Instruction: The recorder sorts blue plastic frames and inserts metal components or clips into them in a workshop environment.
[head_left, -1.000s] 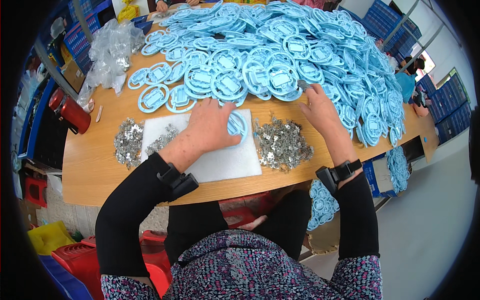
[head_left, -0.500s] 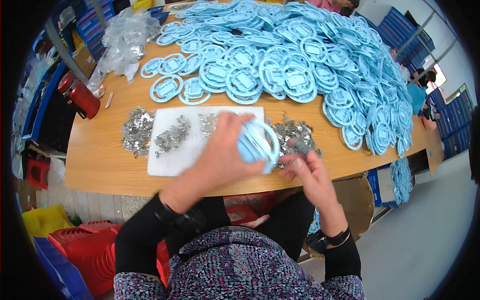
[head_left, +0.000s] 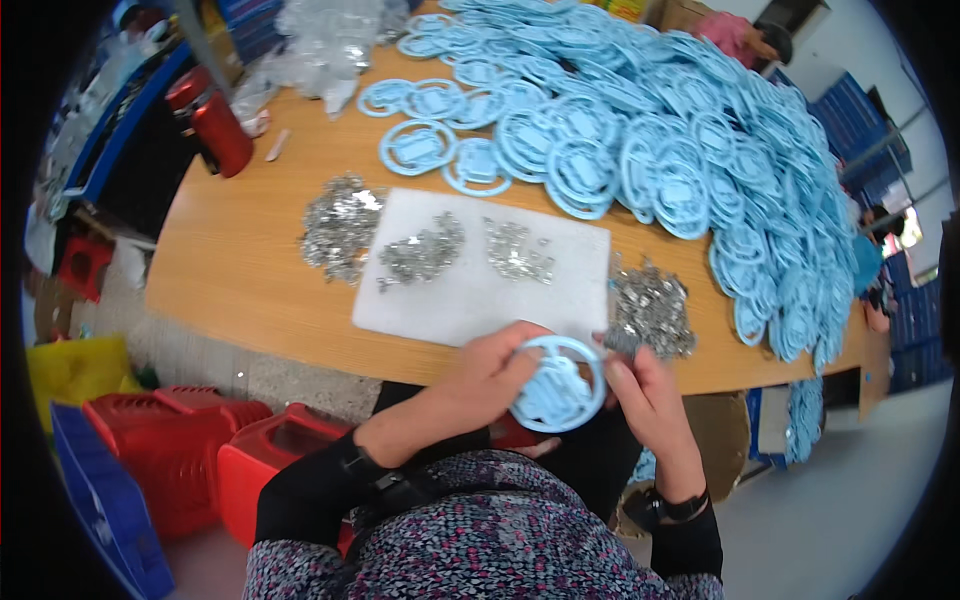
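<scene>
My left hand (head_left: 487, 378) is closed on the rim of a light blue round plastic part (head_left: 556, 392), held in front of my body just off the table's near edge. The part is a ring with a raised shape inside. My right hand (head_left: 650, 400) is at the ring's right side, its fingers closed round a small grey ridged object (head_left: 622, 342) whose kind I cannot make out. Ahead lies a white mat (head_left: 470, 312) bearing two small heaps of metal pieces, one grey (head_left: 420, 255) and one paler (head_left: 518, 250).
A big pile of similar blue parts (head_left: 690, 110) covers the table's far and right side. Loose metal pieces lie in heaps left (head_left: 342, 225) and right (head_left: 655, 310) of the mat. A red flask (head_left: 215, 125) stands at the left; red plastic stools (head_left: 170, 450) are below.
Both hands have come down closer to my body with the blue part, whose inner face now shows more. The view has shifted, and the mat's heaps are no longer partly covered.
</scene>
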